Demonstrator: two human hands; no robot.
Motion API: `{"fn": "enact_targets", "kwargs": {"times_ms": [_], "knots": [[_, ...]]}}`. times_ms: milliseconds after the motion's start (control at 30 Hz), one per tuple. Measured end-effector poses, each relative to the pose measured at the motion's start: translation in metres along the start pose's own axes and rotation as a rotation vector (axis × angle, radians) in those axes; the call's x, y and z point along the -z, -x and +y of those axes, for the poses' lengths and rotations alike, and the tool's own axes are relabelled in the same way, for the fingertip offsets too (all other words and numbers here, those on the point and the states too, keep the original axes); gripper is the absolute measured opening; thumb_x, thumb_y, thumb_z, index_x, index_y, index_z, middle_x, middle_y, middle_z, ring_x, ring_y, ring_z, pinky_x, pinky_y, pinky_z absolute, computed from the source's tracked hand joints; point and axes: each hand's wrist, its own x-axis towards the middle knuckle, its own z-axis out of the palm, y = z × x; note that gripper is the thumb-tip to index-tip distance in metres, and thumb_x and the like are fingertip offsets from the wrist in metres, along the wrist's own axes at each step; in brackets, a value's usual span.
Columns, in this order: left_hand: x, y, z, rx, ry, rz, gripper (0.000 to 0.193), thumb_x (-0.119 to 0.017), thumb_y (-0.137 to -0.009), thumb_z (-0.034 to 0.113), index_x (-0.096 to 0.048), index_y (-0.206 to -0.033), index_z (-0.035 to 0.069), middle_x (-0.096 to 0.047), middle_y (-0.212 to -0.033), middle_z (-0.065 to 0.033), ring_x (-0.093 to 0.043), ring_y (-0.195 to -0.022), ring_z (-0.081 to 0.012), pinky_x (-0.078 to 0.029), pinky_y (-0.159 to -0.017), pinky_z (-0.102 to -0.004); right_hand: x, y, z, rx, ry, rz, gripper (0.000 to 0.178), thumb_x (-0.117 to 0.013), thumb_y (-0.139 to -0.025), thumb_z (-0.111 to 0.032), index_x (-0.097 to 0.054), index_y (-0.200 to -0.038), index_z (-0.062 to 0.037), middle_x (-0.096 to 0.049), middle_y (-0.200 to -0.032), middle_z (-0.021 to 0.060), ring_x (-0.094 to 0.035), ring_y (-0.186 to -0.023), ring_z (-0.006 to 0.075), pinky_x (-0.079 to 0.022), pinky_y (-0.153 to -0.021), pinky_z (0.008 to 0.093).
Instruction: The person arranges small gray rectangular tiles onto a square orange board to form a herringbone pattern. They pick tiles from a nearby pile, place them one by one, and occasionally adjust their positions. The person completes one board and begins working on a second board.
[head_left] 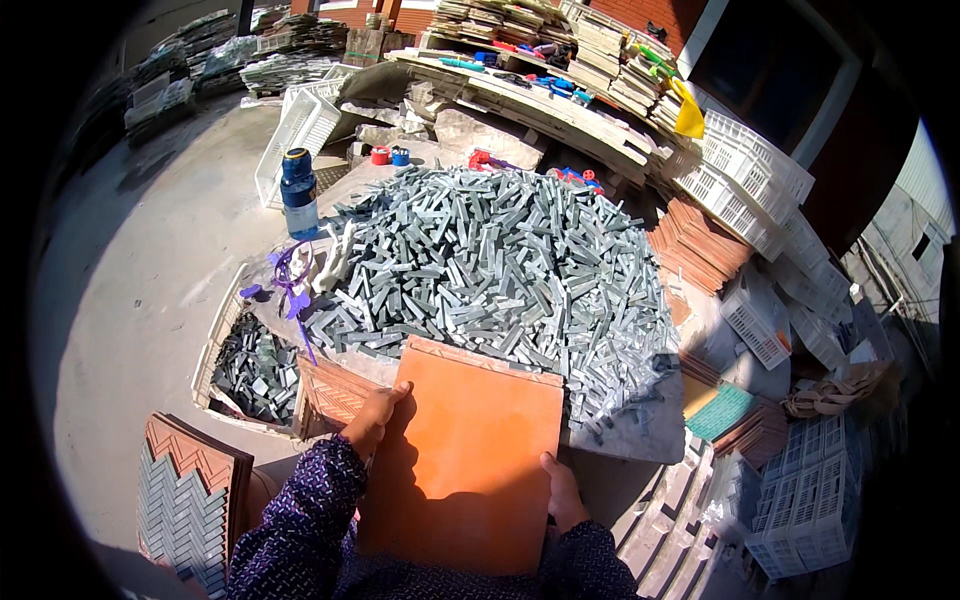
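Observation:
Both hands hold a flat orange board (470, 455) in front of my body, its plain smooth face up and partly in shadow. My left hand (376, 420) grips the left edge, thumb on top. At the lower right edge is my right hand (565, 493), also closed on the board with its thumb showing. The other fingers are hidden underneath. Just beyond the board, a big heap of grey stone strips (500, 260) covers the worktable (645, 435). Left of my left hand leans a reddish herringbone-patterned tray (340, 392).
A crate (207, 350) of dark stone pieces stands left, near a herringbone panel (185, 510) with grey strips. A blue bottle (299, 195) and white gloves (335, 262) sit by the heap. Reddish trays (697, 245) and white crates (740, 180) are stacked right, slatted wood (665, 520) lower right.

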Motion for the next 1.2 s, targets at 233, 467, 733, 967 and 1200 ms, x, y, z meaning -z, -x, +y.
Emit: {"fn": "enact_targets", "kwargs": {"times_ms": [233, 467, 733, 967, 1200], "knots": [[0.009, -0.004, -0.01, 0.07, 0.115, -0.004, 0.029, -0.057, -0.092, 0.031, -0.061, -0.088, 0.003, -0.057, -0.073, 0.0015, -0.048, -0.062, -0.0106, -0.039, -0.058, -0.0259, -0.008, 0.01, -0.018, -0.063, 0.247, 0.003, 0.033, -0.052, -0.093, -0.023, -0.054, -0.119, -0.0019, -0.059, -0.115, 0.0115, -0.056, -0.104, 0.0243, -0.044, -0.09, 0.0372], [0.021, 0.012, -0.003, 0.068, 0.104, -0.051, 0.032, -0.056, -0.092, 0.033, -0.061, -0.089, 0.002, -0.057, -0.076, 0.0002, -0.051, -0.067, -0.0106, -0.042, -0.062, -0.0273, -0.104, -0.034, -0.088, 0.993, 1.426, 0.033, 0.027, -0.056, -0.084, -0.011, -0.056, -0.107, 0.0029, -0.058, -0.102, 0.0186, -0.054, -0.096, 0.0386, -0.045, -0.086, 0.0426], [0.017, 0.011, -0.004, 0.006, 0.067, -0.034, 0.036, -0.058, -0.091, 0.035, -0.062, -0.094, -0.001, -0.059, -0.082, -0.0025, -0.052, -0.072, -0.0125, -0.043, -0.067, -0.0286, -0.111, -0.09, -0.117, 1.068, 1.496, 0.092, 0.047, -0.06, -0.083, -0.016, -0.046, -0.125, 0.0032, -0.045, -0.132, 0.0255, -0.048, -0.116, 0.0401, -0.04, -0.097, 0.0424], [0.016, 0.005, 0.008, 0.219, -0.026, -0.033, 0.032, -0.058, -0.091, 0.034, -0.062, -0.091, 0.003, -0.056, -0.078, -0.0001, -0.049, -0.069, -0.0109, -0.042, -0.067, -0.0279, -0.03, -0.006, -0.05, 0.191, 1.579, 0.362, 0.033, -0.053, -0.091, -0.027, -0.058, -0.107, 0.0008, -0.063, -0.101, 0.022, -0.062, -0.088, 0.0335, -0.049, -0.076, 0.0375], [0.041, -0.008, -0.004, 0.15, 0.077, -0.094, 0.034, -0.059, -0.091, 0.031, -0.058, -0.11, 0.002, -0.058, -0.095, 0.0024, -0.053, -0.082, -0.0082, -0.044, -0.077, -0.0238, -0.032, -0.029, -0.039, -0.208, 0.062, -0.319, 0.04, -0.052, -0.093, -0.025, -0.051, -0.124, 0.0003, -0.06, -0.116, 0.0097, -0.059, -0.102, 0.0197, -0.046, -0.088, 0.0336]]}}
